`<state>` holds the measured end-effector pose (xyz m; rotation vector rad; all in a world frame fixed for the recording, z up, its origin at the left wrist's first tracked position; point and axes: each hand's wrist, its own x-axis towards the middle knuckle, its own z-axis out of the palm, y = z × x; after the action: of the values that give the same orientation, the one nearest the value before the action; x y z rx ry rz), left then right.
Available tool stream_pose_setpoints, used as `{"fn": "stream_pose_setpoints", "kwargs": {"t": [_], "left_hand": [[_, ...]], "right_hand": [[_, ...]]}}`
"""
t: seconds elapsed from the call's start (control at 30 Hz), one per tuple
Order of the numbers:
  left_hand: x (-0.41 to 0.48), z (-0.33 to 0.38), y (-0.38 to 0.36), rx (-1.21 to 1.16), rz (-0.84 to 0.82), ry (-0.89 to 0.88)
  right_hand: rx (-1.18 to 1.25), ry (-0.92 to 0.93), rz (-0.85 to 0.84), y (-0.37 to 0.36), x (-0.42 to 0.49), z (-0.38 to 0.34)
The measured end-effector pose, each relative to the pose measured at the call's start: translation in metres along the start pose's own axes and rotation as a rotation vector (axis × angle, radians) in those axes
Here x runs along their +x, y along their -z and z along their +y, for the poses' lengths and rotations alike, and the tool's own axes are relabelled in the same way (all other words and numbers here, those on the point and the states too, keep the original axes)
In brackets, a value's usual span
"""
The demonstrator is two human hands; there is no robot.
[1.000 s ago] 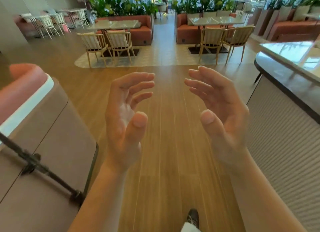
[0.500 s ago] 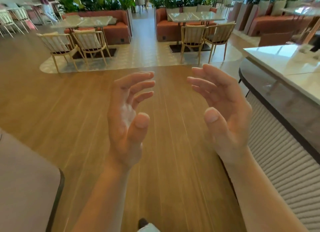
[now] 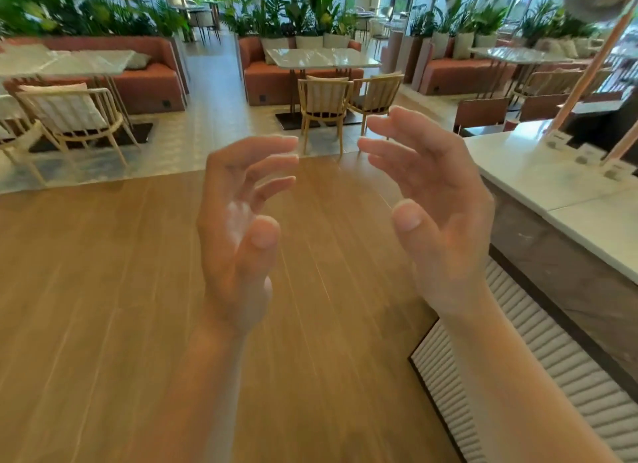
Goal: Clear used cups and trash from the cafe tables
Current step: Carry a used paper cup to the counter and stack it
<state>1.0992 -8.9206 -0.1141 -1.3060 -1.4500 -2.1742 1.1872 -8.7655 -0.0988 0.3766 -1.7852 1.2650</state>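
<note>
At 12 o'clock, far off: marble-look cafe table, pale glossy top, dark metal legs on a flat base plate. A second like table is at 10 o'clock and a third at 2 o'clock. No cup or trash made out on any top. Glare and distance are such that small items could possibly be missed.

Left hand and right hand are raised mid-view and apart, palms facing each other, fingers spread and loosely curved. Neither holds or touches anything.

Step, as judged: approach and search, ahead of a first pick-up. Next move calls for closing on the 12 o'clock table and scanning its top. After that, a wrap grip for cups and a pinch for paper waste.

Materials, outward:
- Wooden chairs, slat-backed with pale cushions, at the table's near side.
- Terracotta upholstered banquette behind, with leafy potted plants above.
- Smooth wood-plank floor below the hands, giving way to pale tile under the seating.
- Service counter at 3 o'clock with a white stone top and a white ribbed panel on its front.
- Small card holders standing on the counter.
</note>
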Motion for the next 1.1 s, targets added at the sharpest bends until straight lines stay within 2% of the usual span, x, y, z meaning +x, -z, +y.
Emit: {"fn": "stream_pose_setpoints", "kwargs": {"t": [0.3,0.57,0.77,1.0,1.1], "left_hand": [[0.097,-0.159,-0.024,-0.094,-0.129,0.109],[0.224,-0.311,-0.088,-0.077,-0.276,0.046],[0.332,-0.409,-0.146,-0.094,-0.268,0.004],[0.397,-0.536,-0.178,-0.174,-0.255,0.11],[0.431,-0.598,-0.19,-0.202,-0.266,0.09]], "right_hand": [[-0.096,-0.091,0.111,0.039,0.067,0.144],[-0.121,-0.031,0.22,0.116,0.163,0.298],[-0.159,0.02,0.232,0.189,0.27,0.39],[-0.19,-0.097,0.262,0.236,0.32,0.503],[-0.228,-0.104,0.265,0.251,0.35,0.557]]}}
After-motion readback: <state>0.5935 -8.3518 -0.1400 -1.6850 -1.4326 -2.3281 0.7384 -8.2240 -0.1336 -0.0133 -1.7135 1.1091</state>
